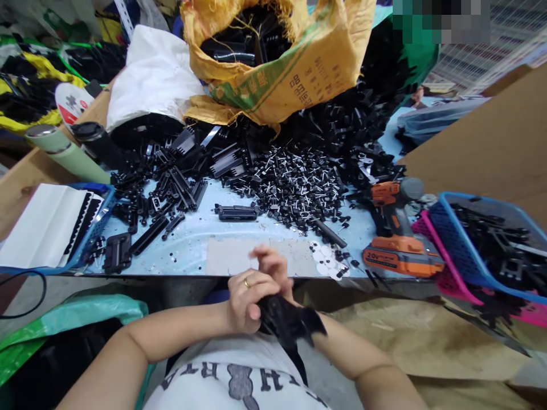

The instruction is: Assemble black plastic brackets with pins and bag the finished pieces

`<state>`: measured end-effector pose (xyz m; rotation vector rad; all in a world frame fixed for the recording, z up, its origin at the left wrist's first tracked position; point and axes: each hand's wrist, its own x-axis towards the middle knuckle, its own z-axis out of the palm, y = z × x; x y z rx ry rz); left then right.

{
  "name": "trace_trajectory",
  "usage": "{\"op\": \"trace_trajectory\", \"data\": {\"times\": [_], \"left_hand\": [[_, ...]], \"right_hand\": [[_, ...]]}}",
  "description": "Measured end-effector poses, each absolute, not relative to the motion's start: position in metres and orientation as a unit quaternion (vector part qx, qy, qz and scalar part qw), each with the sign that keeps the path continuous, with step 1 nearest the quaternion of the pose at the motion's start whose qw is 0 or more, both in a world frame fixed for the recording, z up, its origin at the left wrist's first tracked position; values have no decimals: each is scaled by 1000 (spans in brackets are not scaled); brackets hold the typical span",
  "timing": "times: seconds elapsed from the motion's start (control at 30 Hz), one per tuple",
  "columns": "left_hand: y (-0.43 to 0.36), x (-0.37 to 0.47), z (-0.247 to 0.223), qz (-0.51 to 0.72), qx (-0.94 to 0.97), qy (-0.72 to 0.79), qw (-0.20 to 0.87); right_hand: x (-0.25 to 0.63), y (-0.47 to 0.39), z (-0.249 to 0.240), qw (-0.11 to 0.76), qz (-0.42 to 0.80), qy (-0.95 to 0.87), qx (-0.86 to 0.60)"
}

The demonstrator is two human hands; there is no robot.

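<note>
Close to my body, in front of the table's edge, my left hand (249, 296) is wrapped round a black plastic part (288, 322). A ring shows on one of its fingers. My right hand (273, 267) is at the same part, partly behind my left hand, and its fingers are bent and somewhat blurred. The part points down to the right across my right forearm, its far end smeared by motion. Beyond my hands, a grey board (226, 256) lies at the table's front edge, and a black clip-like assembly (237, 212) rests on the blue surface.
A heap of small black pieces with metal pins (299, 185) fills the middle. An orange cordless drill (397, 228) stands to the right, beside a blue basket (444, 199) of black parts. Another blue basket (109, 199) sits left. An orange sack (273, 91) stands behind.
</note>
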<state>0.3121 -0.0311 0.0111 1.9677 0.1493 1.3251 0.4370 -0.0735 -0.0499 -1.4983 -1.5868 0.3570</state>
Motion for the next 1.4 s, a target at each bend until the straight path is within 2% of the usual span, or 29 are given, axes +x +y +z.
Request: {"op": "trace_trajectory", "data": {"times": [0.07,0.13,0.23,0.33,0.47,0.53,0.6,0.67,0.77,0.87,0.9,0.97,1.07,1.13,1.2,1.3,1.4], "left_hand": [[-15,319,-10,516,815,80,251],[8,321,-32,451,874,119,133],[41,323,-55,267,948,165,39],[67,339,-64,143,972,187,21],[89,371,-57,128,960,247,31],[93,377,-49,156,951,266,33],[99,372,-40,199,940,275,34],[114,355,-30,242,922,302,29],[168,318,-15,274,864,423,14],[250,273,-9,234,768,596,-21],[277,259,-10,202,732,649,-34],[323,236,-14,114,695,710,-28],[359,216,-21,24,670,742,-18],[364,213,-23,37,692,721,-25],[354,214,-20,77,727,682,-31],[316,223,-12,160,767,621,-12],[253,239,-7,258,796,538,106]], "right_hand": [[435,-39,-53,548,101,-563,-611],[453,-3,-47,531,82,-583,-609],[504,58,-27,395,30,-655,-643],[545,124,-5,256,-11,-702,-664],[535,200,5,69,-51,-757,-648],[514,225,0,22,-64,-759,-647],[495,242,-7,13,-67,-750,-657],[485,252,-13,22,-63,-742,-668],[489,257,-16,42,-52,-734,-675],[509,253,-10,62,-47,-735,-674],[517,250,-6,97,-39,-733,-672],[529,240,4,253,1,-703,-665],[536,217,18,568,131,-545,-603],[533,194,23,664,263,-428,-553],[525,168,24,671,427,-340,-502],[509,125,19,588,616,-272,-449],[492,83,7,511,619,-328,-498]]}}
